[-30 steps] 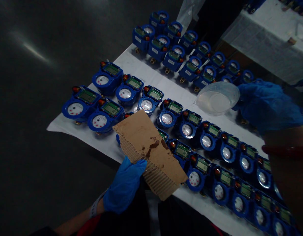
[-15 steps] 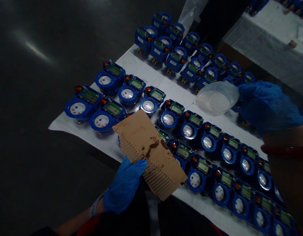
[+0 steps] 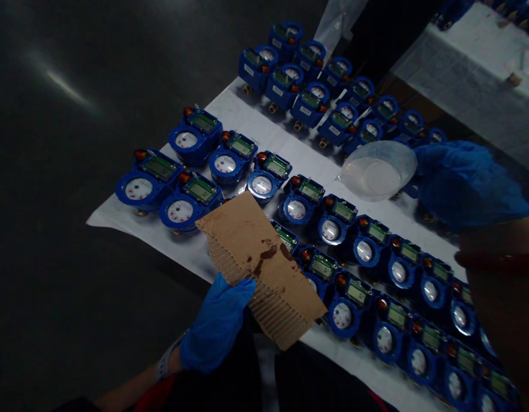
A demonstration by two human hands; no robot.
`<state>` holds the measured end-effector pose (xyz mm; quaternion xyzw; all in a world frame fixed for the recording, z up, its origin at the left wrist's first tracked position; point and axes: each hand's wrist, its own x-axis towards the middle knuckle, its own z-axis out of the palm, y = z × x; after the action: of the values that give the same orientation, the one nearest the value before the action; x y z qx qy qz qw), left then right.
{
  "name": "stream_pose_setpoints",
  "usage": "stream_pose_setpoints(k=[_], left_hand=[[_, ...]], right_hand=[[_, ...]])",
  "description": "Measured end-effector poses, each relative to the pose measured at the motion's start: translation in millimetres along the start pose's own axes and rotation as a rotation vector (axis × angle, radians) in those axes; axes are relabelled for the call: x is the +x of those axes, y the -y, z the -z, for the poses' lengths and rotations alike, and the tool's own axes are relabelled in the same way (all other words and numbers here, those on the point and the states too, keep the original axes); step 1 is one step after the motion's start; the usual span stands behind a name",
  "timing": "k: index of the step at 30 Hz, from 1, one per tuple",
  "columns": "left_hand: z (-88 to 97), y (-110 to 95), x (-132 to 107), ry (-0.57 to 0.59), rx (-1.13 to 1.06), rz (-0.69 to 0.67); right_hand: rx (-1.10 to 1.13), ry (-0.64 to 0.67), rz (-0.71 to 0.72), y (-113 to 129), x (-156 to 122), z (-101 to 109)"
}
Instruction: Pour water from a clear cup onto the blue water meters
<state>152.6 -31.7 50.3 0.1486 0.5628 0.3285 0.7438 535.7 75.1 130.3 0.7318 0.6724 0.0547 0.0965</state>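
Observation:
My left hand (image 3: 217, 323), in a blue glove, is closed on the torn edge of a piece of corrugated cardboard (image 3: 242, 223) with dark wet spots. The cardboard hangs over part of the front row and hides some of it. My right hand (image 3: 465, 183), also gloved, grips a clear plastic measuring cup (image 3: 378, 171) that is tilted, its spout toward the left. Cloudy liquid lies in the cup, and a thin thread seems to run from the spout above a blue water meter (image 3: 301, 200). Green circuit boards with small displays show on the meters.
Rows of several more blue water meters (image 3: 310, 105) stand at the far side of the white-covered table (image 3: 234, 109). Behind them, at upper right, is another white-covered table (image 3: 461, 54) with more blue items. Dark floor (image 3: 67, 171) lies to the left.
The view has shifted slightly, so the meters appear a little farther right. Both hands keep nearly the same position, with the cup still tilted and the cardboard still held.

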Motion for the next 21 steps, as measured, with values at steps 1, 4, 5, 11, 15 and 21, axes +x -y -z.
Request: stream_pose_setpoints(k=[1,4,5,11,15,21], left_hand=[[1.2,0.9,0.4,-0.001,-0.005,-0.003],[4.7,3.2,0.9,0.002,-0.014,-0.007],[5.2,3.4,0.9,0.003,-0.017,-0.009],[0.4,-2.8,-0.5,-0.004,-0.054,0.003],[-0.7,-7.6,-1.2,-0.024,-0.030,0.001],[3.9,-9.3,0.9,0.011,0.000,-0.046]], right_hand=[[-0.023,0.024,-0.014,3.4,0.8,2.1],[-0.049,0.064,-0.059,16.9,2.2,10.4],[-0.045,0.076,-0.086,21.4,2.6,13.1],[-0.050,0.181,-0.252,34.6,5.4,20.5],[-0.026,0.148,-0.180,30.1,7.7,16.9],[0.018,0.108,-0.039,19.2,13.5,9.3]])
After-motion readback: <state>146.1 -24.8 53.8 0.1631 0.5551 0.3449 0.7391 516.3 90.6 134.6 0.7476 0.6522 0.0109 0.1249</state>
